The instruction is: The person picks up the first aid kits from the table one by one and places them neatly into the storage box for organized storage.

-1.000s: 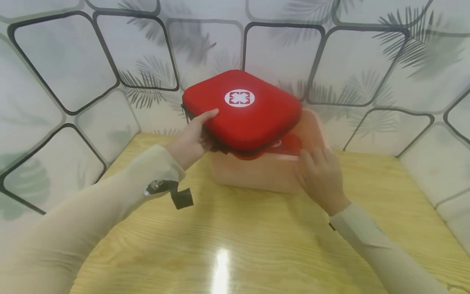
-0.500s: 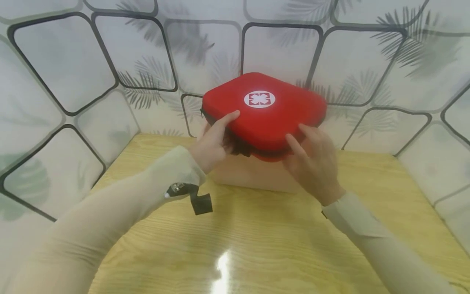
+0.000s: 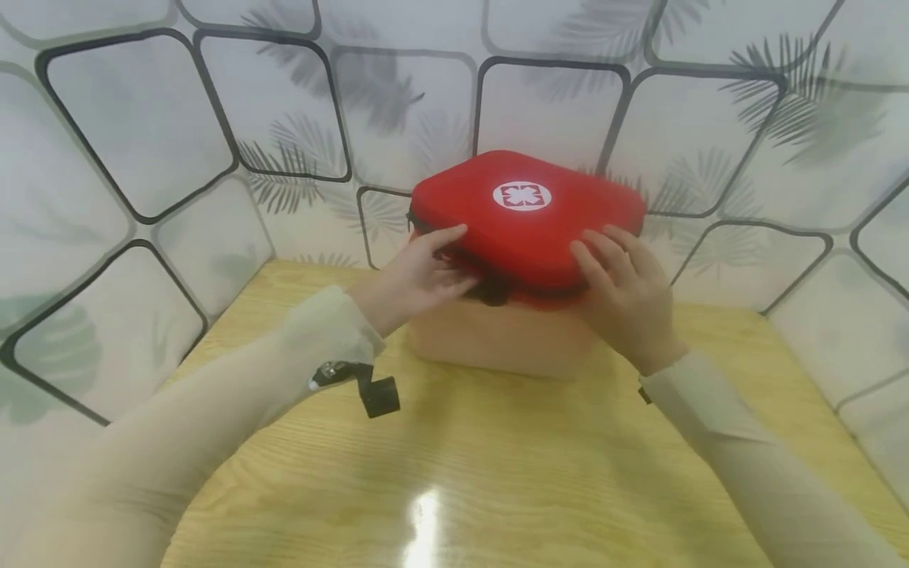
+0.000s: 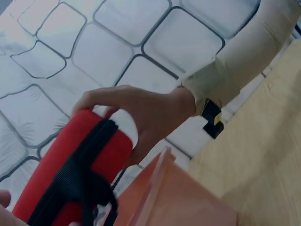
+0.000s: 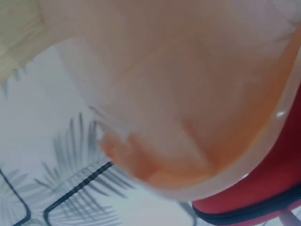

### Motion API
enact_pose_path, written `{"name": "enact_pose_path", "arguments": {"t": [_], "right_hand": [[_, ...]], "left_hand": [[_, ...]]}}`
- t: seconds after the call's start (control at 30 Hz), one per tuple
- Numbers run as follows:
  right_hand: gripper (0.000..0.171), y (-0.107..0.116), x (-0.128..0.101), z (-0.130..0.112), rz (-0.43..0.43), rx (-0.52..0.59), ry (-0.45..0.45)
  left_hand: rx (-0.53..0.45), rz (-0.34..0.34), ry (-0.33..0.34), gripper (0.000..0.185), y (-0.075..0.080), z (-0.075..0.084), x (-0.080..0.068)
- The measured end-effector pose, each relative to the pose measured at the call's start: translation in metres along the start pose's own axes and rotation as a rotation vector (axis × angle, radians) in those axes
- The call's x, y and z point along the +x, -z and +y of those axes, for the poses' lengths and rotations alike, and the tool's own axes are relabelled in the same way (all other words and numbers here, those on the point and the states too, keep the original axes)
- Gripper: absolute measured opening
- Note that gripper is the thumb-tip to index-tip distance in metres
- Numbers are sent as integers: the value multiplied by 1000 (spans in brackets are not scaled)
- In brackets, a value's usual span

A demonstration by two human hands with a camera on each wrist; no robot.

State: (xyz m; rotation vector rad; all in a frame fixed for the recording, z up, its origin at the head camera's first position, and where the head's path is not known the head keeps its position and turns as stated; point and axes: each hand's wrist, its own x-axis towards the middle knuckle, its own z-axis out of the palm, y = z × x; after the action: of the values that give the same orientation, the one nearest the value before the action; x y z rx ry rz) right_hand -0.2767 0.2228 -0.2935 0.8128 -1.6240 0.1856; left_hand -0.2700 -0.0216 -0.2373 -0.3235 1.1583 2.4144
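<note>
Head view: both hands are holding the red first-aid case level, right on top of the translucent orange bin, which is sitting on the wooden table. The left hand is pinching the case's near-left edge, thumb on top and fingers curled under by the black zipper. The right hand is lying on the near-right corner, fingers draped over the top and side (a light hold, not a full wrap). My read for doing this well: keeping the case flat, squaring its corners to the bin's rim, and lowering both sides evenly so neither edge is catching.

Left wrist view: the right hand is showing here, fingers curling over the case above the bin's rim. The black zipper band is facing the camera (watch it doesn't snag the rim).

Right wrist view: blurry; the bin wall is filling the frame, with the case at lower right of it. Cannot tell the grip from here.
</note>
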Motion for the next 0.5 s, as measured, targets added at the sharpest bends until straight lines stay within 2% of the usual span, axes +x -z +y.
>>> {"name": "enact_pose_path", "arguments": {"t": [0.1,0.13,0.2,0.27,0.37,0.43,0.5], "right_hand": [[34,3,-4,8,14,14,-53],[36,4,-6,10,17,28,-69],[38,7,-7,15,21,45,-87],[39,11,-7,21,22,76,-95],[42,15,-5,29,10,128,-74],[45,17,-4,33,-2,167,-54],[48,18,-4,37,-9,197,-38]], "left_hand": [[25,-105,69,68,7,7,-10],[64,-133,71,65,10,10,-12],[195,-134,27,55,17,15,-16],[336,-79,-54,42,25,20,-17],[577,76,-206,28,36,30,-16],[648,161,-271,31,42,39,-12],[727,195,-295,39,45,49,-8]]}}
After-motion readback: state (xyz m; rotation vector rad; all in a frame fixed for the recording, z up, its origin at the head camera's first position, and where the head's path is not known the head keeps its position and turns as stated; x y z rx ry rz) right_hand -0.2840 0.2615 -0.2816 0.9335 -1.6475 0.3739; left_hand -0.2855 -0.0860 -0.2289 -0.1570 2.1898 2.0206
